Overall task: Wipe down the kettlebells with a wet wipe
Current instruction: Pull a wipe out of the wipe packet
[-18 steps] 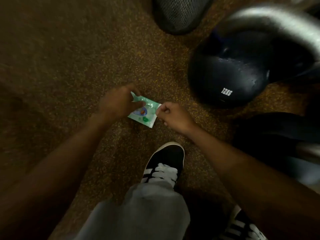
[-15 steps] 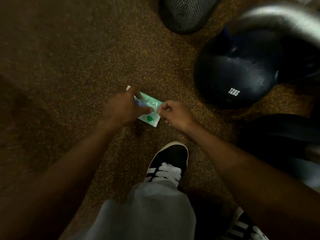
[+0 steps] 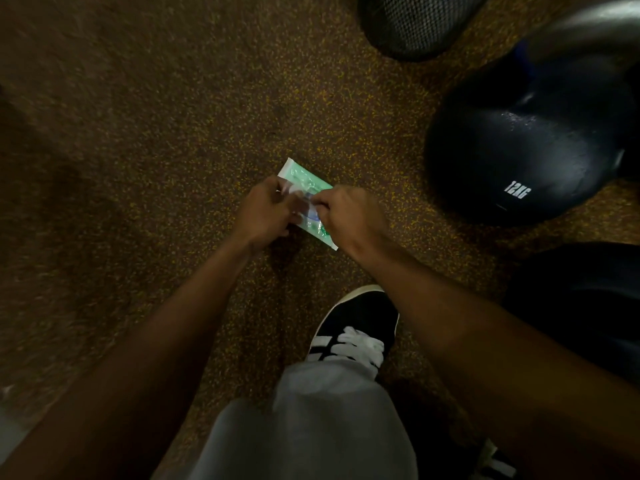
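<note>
Above the speckled floor (image 3: 173, 133), the left hand (image 3: 263, 216) and right hand (image 3: 349, 220) both pinched a green wet-wipe packet (image 3: 304, 183) between them, well apart from the black 12KG kettlebell (image 3: 512, 161) standing near the floor's right edge.

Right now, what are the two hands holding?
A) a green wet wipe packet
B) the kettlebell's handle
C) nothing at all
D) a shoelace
A: the left hand and the right hand both pinch the green wet wipe packet, while the black kettlebell sits apart from them, untouched.
</note>
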`<action>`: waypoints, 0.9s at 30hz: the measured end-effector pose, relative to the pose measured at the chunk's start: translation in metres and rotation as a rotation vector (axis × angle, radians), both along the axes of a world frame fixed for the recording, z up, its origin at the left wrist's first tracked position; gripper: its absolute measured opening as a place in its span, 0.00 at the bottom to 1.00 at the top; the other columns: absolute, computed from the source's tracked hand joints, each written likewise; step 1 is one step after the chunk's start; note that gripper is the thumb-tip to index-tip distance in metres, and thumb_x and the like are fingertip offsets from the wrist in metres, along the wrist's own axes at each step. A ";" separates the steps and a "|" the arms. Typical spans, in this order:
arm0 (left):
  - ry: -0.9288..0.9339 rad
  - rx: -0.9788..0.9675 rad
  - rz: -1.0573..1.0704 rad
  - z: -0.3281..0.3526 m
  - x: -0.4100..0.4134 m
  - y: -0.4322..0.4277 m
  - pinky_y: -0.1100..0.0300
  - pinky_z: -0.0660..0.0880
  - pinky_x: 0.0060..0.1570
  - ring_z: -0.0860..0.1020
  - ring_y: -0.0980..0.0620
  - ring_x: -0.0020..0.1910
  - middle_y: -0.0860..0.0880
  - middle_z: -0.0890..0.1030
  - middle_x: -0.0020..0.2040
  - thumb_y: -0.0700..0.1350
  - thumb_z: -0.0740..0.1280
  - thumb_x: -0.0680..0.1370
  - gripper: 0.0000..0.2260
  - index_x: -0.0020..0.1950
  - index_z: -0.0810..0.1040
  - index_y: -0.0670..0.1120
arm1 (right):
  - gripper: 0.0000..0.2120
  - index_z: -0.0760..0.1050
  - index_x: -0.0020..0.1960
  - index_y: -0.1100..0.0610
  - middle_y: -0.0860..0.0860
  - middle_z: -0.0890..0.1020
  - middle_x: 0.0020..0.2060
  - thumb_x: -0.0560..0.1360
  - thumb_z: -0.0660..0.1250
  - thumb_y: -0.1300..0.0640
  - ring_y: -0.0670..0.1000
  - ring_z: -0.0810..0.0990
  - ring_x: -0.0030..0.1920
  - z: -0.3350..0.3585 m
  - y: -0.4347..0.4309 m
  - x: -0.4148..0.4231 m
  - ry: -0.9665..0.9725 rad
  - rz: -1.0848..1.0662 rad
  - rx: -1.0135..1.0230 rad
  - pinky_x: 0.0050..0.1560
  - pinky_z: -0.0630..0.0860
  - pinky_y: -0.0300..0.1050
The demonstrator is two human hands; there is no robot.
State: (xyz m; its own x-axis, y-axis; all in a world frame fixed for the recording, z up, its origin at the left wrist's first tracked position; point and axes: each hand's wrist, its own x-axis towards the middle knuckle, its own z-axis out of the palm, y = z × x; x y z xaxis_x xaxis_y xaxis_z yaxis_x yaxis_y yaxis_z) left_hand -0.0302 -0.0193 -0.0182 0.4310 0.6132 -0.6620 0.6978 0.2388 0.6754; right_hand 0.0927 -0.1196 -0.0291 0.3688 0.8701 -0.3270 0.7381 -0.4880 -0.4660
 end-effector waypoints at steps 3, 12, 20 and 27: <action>0.050 0.212 -0.129 -0.005 0.000 0.000 0.45 0.82 0.47 0.84 0.48 0.46 0.48 0.84 0.50 0.51 0.66 0.83 0.06 0.53 0.76 0.50 | 0.12 0.82 0.59 0.53 0.55 0.83 0.53 0.83 0.62 0.52 0.58 0.84 0.50 -0.006 0.003 -0.001 -0.131 0.051 -0.009 0.45 0.77 0.49; 0.172 0.648 -0.356 -0.005 0.002 -0.016 0.52 0.69 0.44 0.81 0.39 0.52 0.43 0.83 0.55 0.51 0.61 0.85 0.10 0.57 0.74 0.45 | 0.05 0.81 0.44 0.57 0.55 0.83 0.41 0.74 0.72 0.56 0.54 0.84 0.34 -0.003 0.009 -0.009 -0.351 0.225 -0.051 0.28 0.75 0.44; 0.231 0.883 -0.541 -0.008 0.003 -0.021 0.47 0.75 0.36 0.81 0.35 0.42 0.41 0.81 0.51 0.51 0.60 0.84 0.11 0.58 0.75 0.44 | 0.11 0.80 0.53 0.56 0.55 0.84 0.50 0.80 0.64 0.50 0.58 0.81 0.51 -0.008 0.006 0.015 0.086 -0.017 -0.001 0.42 0.64 0.46; 0.346 0.855 -0.609 0.001 0.017 -0.022 0.48 0.72 0.38 0.83 0.35 0.46 0.40 0.83 0.52 0.47 0.60 0.83 0.08 0.58 0.73 0.44 | 0.04 0.80 0.44 0.52 0.48 0.83 0.41 0.75 0.71 0.52 0.48 0.79 0.40 -0.015 -0.008 0.013 0.359 -0.229 0.096 0.41 0.73 0.45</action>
State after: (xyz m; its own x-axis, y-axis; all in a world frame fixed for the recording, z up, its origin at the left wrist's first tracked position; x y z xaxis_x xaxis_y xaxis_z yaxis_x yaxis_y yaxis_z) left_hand -0.0134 -0.0412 -0.0171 0.6896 0.6742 -0.2642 0.7230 -0.6614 0.1994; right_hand 0.1054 -0.1272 -0.0443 0.4335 0.8118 -0.3912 0.3991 -0.5622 -0.7243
